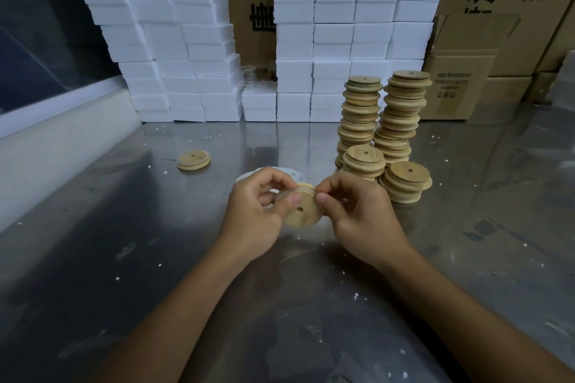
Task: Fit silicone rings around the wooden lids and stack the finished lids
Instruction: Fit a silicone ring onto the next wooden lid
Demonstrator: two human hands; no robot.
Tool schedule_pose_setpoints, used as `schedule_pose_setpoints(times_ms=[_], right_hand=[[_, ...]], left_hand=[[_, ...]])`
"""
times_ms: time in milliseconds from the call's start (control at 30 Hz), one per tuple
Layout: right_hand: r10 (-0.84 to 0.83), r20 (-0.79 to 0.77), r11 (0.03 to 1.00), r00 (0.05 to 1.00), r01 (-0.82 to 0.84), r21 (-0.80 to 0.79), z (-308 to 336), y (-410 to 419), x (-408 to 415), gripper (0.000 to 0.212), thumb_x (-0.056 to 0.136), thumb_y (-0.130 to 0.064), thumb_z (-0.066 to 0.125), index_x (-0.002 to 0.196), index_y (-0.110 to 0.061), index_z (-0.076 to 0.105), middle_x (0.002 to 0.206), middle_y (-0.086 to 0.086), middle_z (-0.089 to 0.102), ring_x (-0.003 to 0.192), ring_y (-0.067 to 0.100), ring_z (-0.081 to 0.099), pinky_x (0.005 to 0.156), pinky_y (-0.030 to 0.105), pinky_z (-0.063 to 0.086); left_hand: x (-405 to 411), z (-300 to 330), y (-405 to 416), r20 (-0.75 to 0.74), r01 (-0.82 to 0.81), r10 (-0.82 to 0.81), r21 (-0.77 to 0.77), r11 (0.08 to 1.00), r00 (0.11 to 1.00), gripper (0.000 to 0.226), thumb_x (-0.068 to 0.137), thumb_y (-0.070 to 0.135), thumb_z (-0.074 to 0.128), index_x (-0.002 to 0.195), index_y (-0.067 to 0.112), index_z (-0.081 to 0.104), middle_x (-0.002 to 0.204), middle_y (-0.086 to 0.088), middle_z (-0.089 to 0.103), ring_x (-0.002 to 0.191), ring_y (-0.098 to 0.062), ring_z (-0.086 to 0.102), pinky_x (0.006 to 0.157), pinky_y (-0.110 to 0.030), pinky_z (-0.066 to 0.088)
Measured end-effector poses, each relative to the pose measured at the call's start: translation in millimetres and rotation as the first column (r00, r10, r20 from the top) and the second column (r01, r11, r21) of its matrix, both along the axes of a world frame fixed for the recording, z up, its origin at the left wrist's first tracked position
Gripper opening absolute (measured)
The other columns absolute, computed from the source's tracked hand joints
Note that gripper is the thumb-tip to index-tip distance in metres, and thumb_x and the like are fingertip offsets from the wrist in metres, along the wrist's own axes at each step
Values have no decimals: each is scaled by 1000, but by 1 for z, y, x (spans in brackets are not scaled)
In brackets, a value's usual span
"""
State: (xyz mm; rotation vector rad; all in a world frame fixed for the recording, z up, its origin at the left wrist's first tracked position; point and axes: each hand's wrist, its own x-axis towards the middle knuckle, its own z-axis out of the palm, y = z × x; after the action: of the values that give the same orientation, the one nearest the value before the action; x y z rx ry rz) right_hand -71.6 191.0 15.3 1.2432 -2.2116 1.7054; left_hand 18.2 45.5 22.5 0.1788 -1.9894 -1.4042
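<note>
lid [301, 211] held in air over mid surface [124, 227], tilted | left hand [255, 214] fingers pinch its rim, right hand [357, 211] fingers pinch ring [303, 187] at top edge | lid likely light, stiff; ring soft, stretchy, best worked around the groove | 4 stacks [385, 134] near right, tall ones could topple; finished lid [193, 160] toward far left; open room near edge

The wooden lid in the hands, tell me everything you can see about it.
The wooden lid is a pale round disc with a small hole near its centre. It is held tilted above the metal table, flat face toward the camera. The left hand and right hand pinch its upper rim, where a translucent silicone ring lies along the edge; whether it is fully seated cannot be told.
</note>
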Motion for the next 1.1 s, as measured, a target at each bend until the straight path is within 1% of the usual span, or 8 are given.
schedule_pose_setpoints(times_ms=[100,233,400,533,633,767,933,1100], right_hand=[[65,125,996,990,-56,-76,1,-1,0,5,91,-6,69,87,-11,69,77,-4,71,72,13,69,66,34,59],[130,265,984,956,-91,-156,3,0,1,9,86,-5,73,87,-10,65,76,1,73,70,15,71,60,31,60],[188,352,967,917,-110,-229,3,-3,6,15,85,-4,74,92,-8,62,84,18,73,75,28,73,60,30,59],[221,383,964,897,-140,-228,2,-5,9,27,82,-3,76,103,-10,59,84,15,75,78,36,73,67,36,62],[203,399,957,894,-94,-275,1,-8,11,25,84,-2,74,104,-10,61,78,14,73,70,25,71,67,33,61],[145,390,935,909,3,-355,5,-8,6,20,91,-1,66,102,-17,67,72,0,73,68,9,68,63,23,56],[89,333,952,939,17,-304,8,-4,7,21,94,-5,64,103,-23,69,78,-4,73,66,4,64,59,18,52],[-13,314,968,949,90,-234,8,-3,7,15,93,-9,65,92,-22,71,79,-5,71,63,8,64,55,21,52]], left_hand=[[2,2,3,4,18,-19,202,979,1000,24,82,-3,71,75,19,65,93,-11,71,79,-22,71,63,-27,55],[1,5,7,2,20,-24,514,857,1000,18,85,-4,66,77,11,60,88,-9,72,84,-24,71,74,-44,60],[0,9,7,-87,112,-71,772,626,994,13,88,-5,60,81,5,55,89,-19,71,83,-31,73,66,-43,60],[-2,9,11,-76,99,-67,859,503,995,5,91,1,59,89,1,54,100,-26,70,89,-34,72,66,-41,61],[-2,10,10,-47,65,-47,841,537,998,9,91,4,60,86,1,54,97,-25,72,89,-33,73,66,-39,61],[1,12,8,47,36,-97,705,709,994,10,88,3,65,81,3,58,93,-22,73,85,-33,73,65,-35,60],[3,16,10,75,4,-69,649,760,995,27,82,-2,70,104,5,56,76,-18,71,60,-24,67,57,-30,56],[4,17,-28,30,-253,290,583,772,956,38,81,-6,68,109,16,55,71,-10,69,54,-23,65,53,-30,57]])
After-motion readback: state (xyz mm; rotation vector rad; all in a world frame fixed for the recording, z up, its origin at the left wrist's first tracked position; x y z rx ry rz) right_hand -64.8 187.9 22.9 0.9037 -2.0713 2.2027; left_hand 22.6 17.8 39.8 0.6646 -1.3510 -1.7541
